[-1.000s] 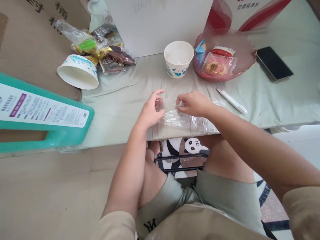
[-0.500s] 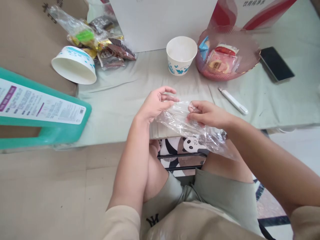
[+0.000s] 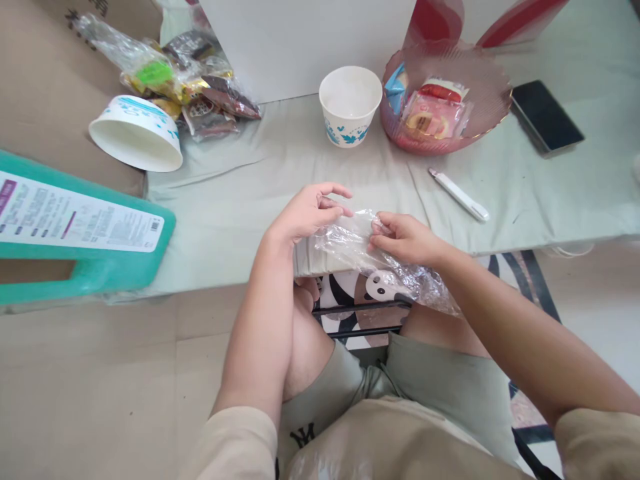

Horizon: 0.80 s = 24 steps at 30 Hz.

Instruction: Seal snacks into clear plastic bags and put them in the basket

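A clear, crinkled plastic bag (image 3: 350, 243) lies over the front edge of the low table (image 3: 235, 213), its lower end hanging toward my knee. My left hand (image 3: 307, 213) pinches the bag's top left edge, with the outer fingers stretched out. My right hand (image 3: 403, 239) pinches the same top edge from the right, fingers pressed together. The two hands are only a few centimetres apart at the bag's mouth.
Behind the hands stand an upright white paper cup (image 3: 350, 103), a pink bowl of wrapped snacks (image 3: 493, 90), a white pen (image 3: 457, 195) and a black phone (image 3: 546, 117). At the left are a tipped paper bowl (image 3: 135, 133), a bag of snacks (image 3: 175, 80) and a teal stool (image 3: 85, 233).
Both hands have lifted the bag's top edge off the table and drawn it toward me, so the bag now drapes over the table edge. The view has drifted slightly.
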Tool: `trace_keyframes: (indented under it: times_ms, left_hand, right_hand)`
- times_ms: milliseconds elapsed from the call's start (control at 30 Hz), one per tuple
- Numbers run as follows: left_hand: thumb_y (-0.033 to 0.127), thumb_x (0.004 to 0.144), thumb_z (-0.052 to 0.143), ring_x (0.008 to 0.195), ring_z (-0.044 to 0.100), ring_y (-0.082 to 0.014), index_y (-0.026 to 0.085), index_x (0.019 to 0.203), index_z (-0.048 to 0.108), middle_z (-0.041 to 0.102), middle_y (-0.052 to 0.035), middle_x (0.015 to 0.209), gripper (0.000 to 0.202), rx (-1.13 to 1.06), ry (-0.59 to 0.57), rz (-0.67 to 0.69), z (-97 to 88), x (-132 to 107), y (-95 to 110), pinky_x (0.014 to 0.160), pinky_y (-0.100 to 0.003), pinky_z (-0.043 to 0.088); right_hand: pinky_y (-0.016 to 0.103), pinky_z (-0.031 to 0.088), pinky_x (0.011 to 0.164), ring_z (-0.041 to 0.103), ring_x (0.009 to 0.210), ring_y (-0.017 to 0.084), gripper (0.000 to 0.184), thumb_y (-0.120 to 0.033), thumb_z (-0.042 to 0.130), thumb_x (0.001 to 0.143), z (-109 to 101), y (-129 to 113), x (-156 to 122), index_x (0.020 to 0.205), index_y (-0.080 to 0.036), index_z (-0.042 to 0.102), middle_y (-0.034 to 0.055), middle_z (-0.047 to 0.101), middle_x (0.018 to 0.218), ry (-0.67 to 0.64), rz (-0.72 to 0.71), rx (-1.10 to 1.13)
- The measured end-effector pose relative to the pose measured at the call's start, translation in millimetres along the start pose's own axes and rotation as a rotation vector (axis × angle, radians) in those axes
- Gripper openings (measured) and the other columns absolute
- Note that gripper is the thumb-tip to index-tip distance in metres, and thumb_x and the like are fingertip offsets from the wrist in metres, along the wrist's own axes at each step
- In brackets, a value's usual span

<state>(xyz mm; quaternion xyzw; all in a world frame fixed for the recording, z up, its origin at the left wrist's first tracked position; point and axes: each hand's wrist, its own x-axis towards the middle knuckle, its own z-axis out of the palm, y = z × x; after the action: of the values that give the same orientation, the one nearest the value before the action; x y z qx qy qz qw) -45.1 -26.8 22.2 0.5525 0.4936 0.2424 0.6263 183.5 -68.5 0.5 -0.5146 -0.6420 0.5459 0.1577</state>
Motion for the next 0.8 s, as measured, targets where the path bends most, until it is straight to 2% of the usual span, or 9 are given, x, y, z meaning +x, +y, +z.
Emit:
trace_keyframes:
  times_ms: [100,200,300,400,467,533,600,700,800]
  left_hand:
    - [0.013,0.074,0.068,0.045,0.040,-0.0036,0.018,0.107,0.070,0.078,-0.0050,0.087,0.034,-0.016,0.062,0.046,0.5,4.3,-3.3,0.046,-0.021,0.032]
    - [0.017,0.078,0.067,0.052,0.050,-0.0057,0.020,0.111,0.067,0.077,-0.0058,0.101,0.033,-0.064,0.227,0.132,-4.0,11.6,-8.2,0.049,-0.022,0.038]
    - [0.039,0.090,0.062,0.077,0.069,-0.0130,0.026,0.122,0.062,0.073,-0.0075,0.118,0.034,-0.160,0.354,0.146,-8.5,17.5,-12.3,0.061,-0.025,0.051]
    - [0.062,0.096,0.051,0.106,0.074,-0.0222,0.025,0.125,0.058,0.071,-0.0107,0.124,0.048,-0.262,0.278,0.086,-2.9,17.7,-12.3,0.077,-0.031,0.059]
    - [0.067,0.097,0.045,0.119,0.071,-0.0248,0.024,0.127,0.056,0.070,-0.0117,0.128,0.054,-0.342,0.235,0.094,7.1,14.8,-10.0,0.086,-0.033,0.060]
    - [0.065,0.100,0.044,0.125,0.069,-0.0246,0.023,0.127,0.055,0.069,-0.0115,0.133,0.051,-0.444,0.214,0.111,19.1,10.7,-7.0,0.091,-0.034,0.060]
    - [0.055,0.100,0.051,0.123,0.070,-0.0237,0.022,0.124,0.056,0.069,-0.0118,0.133,0.041,-0.527,0.144,0.071,30.1,7.3,-4.5,0.092,-0.035,0.060]
    - [0.031,0.094,0.067,0.108,0.075,-0.0198,0.018,0.111,0.060,0.075,-0.0122,0.122,0.022,-0.497,0.032,-0.058,41.1,5.7,-2.8,0.089,-0.032,0.061]
    - [0.014,0.091,0.064,0.087,0.075,-0.0126,0.016,0.096,0.064,0.078,-0.0086,0.102,0.005,-0.361,0.096,-0.088,43.5,8.2,-2.8,0.082,-0.026,0.060]
  right_hand:
    - [0.028,0.039,0.061,0.059,0.067,0.016,0.020,-0.028,0.061,0.077,-1.1,1.2,0.4,0.077,-0.024,0.041,-0.0022,0.064,0.069,0.015,0.006,0.055]
    - [0.027,0.042,0.061,0.062,0.068,0.017,0.022,-0.028,0.064,0.075,1.0,1.9,-0.9,0.078,-0.025,0.042,-0.0020,0.066,0.070,0.047,0.014,0.108]
    - [0.026,0.037,0.049,0.052,0.050,0.012,0.027,-0.029,0.066,0.072,5.7,-2.1,-4.2,0.081,-0.026,0.041,-0.0018,0.070,0.076,0.101,0.087,0.213]
    - [0.024,0.033,0.044,0.045,0.045,0.009,0.030,-0.030,0.068,0.071,7.3,-10.3,-5.8,0.082,-0.026,0.041,-0.0014,0.070,0.075,0.198,0.150,0.313]
    - [0.024,0.036,0.046,0.048,0.050,0.010,0.029,-0.028,0.068,0.072,5.2,-15.9,-4.0,0.082,-0.025,0.041,-0.0007,0.069,0.075,0.330,0.139,0.342]
    - [0.024,0.040,0.050,0.055,0.056,0.011,0.028,-0.028,0.065,0.075,1.5,-20.2,-0.5,0.082,-0.025,0.038,0.0005,0.070,0.080,0.508,0.103,0.376]
    - [0.024,0.043,0.053,0.064,0.067,0.014,0.027,-0.030,0.062,0.080,-2.1,-22.8,2.8,0.084,-0.026,0.035,0.0018,0.070,0.087,0.632,0.068,0.396]
    - [0.026,0.050,0.061,0.073,0.084,0.018,0.028,-0.035,0.061,0.086,-4.7,-23.3,2.8,0.086,-0.026,0.035,0.0031,0.071,0.093,0.646,0.024,0.373]
    - [0.029,0.055,0.064,0.075,0.083,0.020,0.032,-0.039,0.069,0.083,-4.3,-18.7,-4.0,0.091,-0.027,0.040,0.0030,0.073,0.091,0.566,0.032,0.366]
